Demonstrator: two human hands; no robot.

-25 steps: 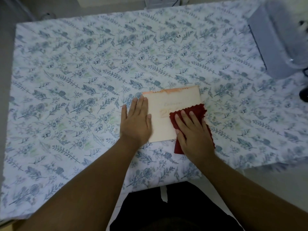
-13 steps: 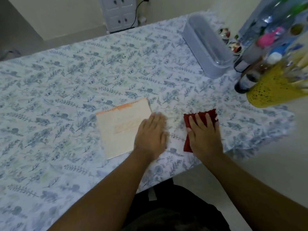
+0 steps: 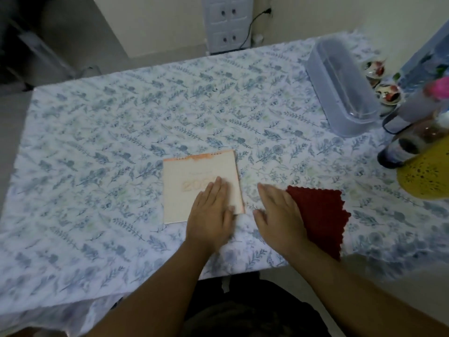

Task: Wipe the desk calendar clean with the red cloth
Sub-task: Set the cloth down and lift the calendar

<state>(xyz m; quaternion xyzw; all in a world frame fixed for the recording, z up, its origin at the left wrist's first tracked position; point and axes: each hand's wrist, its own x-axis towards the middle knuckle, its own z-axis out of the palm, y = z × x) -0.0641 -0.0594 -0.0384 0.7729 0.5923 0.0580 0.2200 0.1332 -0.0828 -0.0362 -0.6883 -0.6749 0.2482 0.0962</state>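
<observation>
The cream desk calendar (image 3: 194, 181) lies flat on the flowered tablecloth (image 3: 121, 132), its orange spiral edge away from me. My left hand (image 3: 211, 215) rests flat on its lower right corner, fingers extended. The red cloth (image 3: 320, 215) lies spread on the tablecloth to the right of the calendar, apart from it. My right hand (image 3: 279, 212) lies flat between calendar and cloth, its outer edge over the cloth's left border, holding nothing.
A clear plastic container (image 3: 340, 86) stands at the back right. Bottles (image 3: 418, 127) and a yellow perforated holder (image 3: 425, 171) crowd the right edge. A white cabinet (image 3: 227, 23) stands behind the table. The table's near edge runs just below my wrists.
The cloth came off the calendar and now lies to its right. My right hand slid off the cloth to its left border. My left hand went from the calendar's left side to its lower right corner.
</observation>
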